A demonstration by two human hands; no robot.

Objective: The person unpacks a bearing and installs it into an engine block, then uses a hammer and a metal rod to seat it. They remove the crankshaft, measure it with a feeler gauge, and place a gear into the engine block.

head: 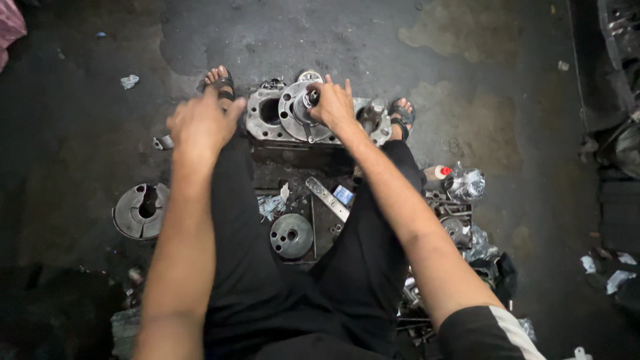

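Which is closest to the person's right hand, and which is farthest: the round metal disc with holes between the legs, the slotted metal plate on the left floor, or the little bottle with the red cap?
From the right hand, in the head view:
1. Bottle with red cap, to its right, lower.
2. Round disc with holes, below it, between the legs.
3. Slotted plate, far left on the floor.
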